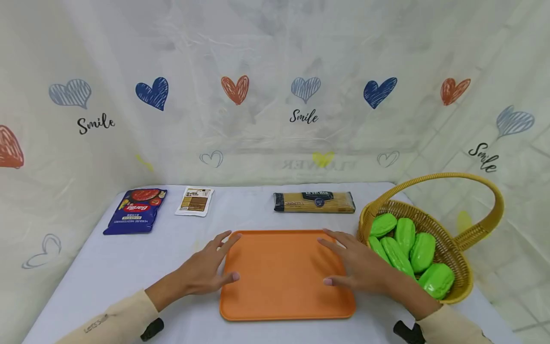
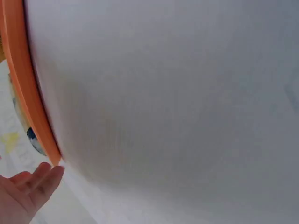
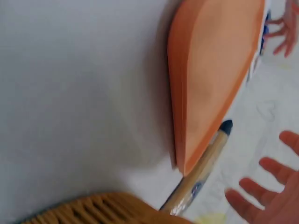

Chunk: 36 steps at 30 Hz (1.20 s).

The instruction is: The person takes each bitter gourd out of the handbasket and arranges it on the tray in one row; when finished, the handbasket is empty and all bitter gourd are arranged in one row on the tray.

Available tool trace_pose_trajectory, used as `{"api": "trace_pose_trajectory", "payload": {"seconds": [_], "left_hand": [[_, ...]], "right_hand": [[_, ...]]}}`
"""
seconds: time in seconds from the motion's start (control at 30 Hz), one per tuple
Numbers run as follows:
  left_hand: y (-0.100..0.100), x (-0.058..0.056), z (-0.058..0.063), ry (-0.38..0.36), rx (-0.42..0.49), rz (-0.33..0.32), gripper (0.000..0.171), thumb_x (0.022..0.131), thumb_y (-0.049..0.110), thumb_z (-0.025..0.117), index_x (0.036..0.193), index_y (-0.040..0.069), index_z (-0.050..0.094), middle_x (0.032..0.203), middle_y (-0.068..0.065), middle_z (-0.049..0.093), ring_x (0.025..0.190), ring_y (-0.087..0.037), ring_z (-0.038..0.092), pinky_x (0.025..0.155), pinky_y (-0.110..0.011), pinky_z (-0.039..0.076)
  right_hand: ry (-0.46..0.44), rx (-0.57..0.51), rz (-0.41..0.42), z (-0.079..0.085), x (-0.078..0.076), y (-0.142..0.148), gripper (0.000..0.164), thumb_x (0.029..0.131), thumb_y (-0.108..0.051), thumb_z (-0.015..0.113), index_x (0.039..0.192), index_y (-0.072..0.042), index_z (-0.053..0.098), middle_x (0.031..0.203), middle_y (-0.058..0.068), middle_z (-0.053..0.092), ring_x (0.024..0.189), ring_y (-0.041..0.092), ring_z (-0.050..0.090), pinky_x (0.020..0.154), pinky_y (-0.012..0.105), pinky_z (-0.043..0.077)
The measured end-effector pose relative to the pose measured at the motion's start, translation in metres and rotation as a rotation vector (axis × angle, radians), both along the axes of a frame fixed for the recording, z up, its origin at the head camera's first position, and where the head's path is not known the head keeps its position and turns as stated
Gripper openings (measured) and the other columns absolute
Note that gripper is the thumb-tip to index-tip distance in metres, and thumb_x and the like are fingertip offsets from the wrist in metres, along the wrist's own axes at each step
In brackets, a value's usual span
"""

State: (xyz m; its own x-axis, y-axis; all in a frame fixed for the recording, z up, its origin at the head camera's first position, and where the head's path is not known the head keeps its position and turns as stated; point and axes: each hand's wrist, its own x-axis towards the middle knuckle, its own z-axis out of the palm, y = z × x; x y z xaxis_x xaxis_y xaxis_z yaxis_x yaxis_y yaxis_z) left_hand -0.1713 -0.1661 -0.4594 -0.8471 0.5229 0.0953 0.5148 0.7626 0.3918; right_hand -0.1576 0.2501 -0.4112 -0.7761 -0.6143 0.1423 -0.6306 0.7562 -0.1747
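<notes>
A person's left hand (image 1: 208,270) and right hand (image 1: 365,265), fingers spread and pinching nothing, flank an orange tray (image 1: 283,274) lying flat on a white table (image 1: 129,270), seemingly positioned but unloaded, with green packages (image 1: 423,252) in a wicker basket (image 1: 461,281) nearby.

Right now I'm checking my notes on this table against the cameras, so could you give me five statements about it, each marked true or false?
1. The left hand and right hand are at opposite sides of the orange tray. True.
2. The right hand is curled into a fist. False: its fingers are spread.
3. Green packages lie in the wicker basket. True.
4. The wicker basket stands left of the orange tray. False: it stands to the right.
5. The spaghetti pack lies beyond the orange tray. True.
</notes>
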Motion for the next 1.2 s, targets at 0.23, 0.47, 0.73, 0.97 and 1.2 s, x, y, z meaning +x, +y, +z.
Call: {"api": "trace_pose_trajectory", "payload": {"seconds": [0.23, 0.47, 0.73, 0.97, 1.2], "left_hand": [[0.0, -0.002, -0.002, -0.215, 0.132, 0.151, 0.093, 0.092, 0.059, 0.061, 0.161, 0.015, 0.018, 0.153, -0.016, 0.036, 0.125, -0.029, 0.055, 0.101, -0.052, 0.051], [-0.001, -0.01, -0.005, -0.361, 0.213, 0.224, 0.099, 0.088, 0.056, 0.067, 0.159, 0.007, 0.019, 0.146, -0.017, 0.046, 0.111, -0.021, 0.057, 0.09, -0.041, 0.053], [0.006, -0.014, -0.007, -0.55, 0.381, 0.315, 0.099, 0.08, 0.031, 0.084, 0.155, 0.001, 0.025, 0.131, -0.014, 0.052, 0.098, -0.019, 0.058, 0.069, -0.032, 0.061], [0.012, -0.016, -0.006, -0.61, 0.454, 0.396, 0.088, 0.077, 0.002, 0.08, 0.149, -0.004, 0.032, 0.117, -0.013, 0.056, 0.091, -0.019, 0.059, 0.062, -0.035, 0.062], [0.012, -0.016, -0.006, -0.626, 0.468, 0.401, 0.083, 0.074, -0.009, 0.076, 0.147, 0.0, 0.036, 0.114, -0.013, 0.054, 0.089, -0.02, 0.058, 0.06, -0.034, 0.062]], "right_hand": [[-0.22, -0.191, -0.04, 0.014, 0.001, 0.025, 0.073, 0.088, -0.049, 0.071, 0.152, -0.032, 0.04, 0.159, 0.003, 0.038, 0.144, 0.036, 0.038, 0.104, 0.064, 0.044], [-0.248, -0.304, -0.063, 0.032, 0.007, 0.051, 0.057, 0.092, -0.031, 0.071, 0.145, -0.022, 0.052, 0.146, 0.002, 0.055, 0.133, 0.023, 0.053, 0.098, 0.049, 0.054], [-0.323, -0.398, -0.013, 0.05, 0.01, 0.08, 0.046, 0.096, -0.009, 0.062, 0.142, -0.014, 0.055, 0.137, 0.004, 0.06, 0.122, 0.004, 0.058, 0.091, 0.032, 0.057], [-0.408, -0.473, 0.004, 0.066, -0.004, 0.109, 0.037, 0.1, -0.002, 0.051, 0.137, -0.005, 0.056, 0.128, -0.007, 0.064, 0.109, 0.009, 0.065, 0.082, 0.027, 0.059], [-0.438, -0.277, -0.171, 0.069, -0.025, 0.129, 0.043, 0.101, -0.023, 0.056, 0.14, -0.006, 0.054, 0.129, 0.013, 0.063, 0.108, 0.014, 0.064, 0.078, 0.028, 0.057]]}}
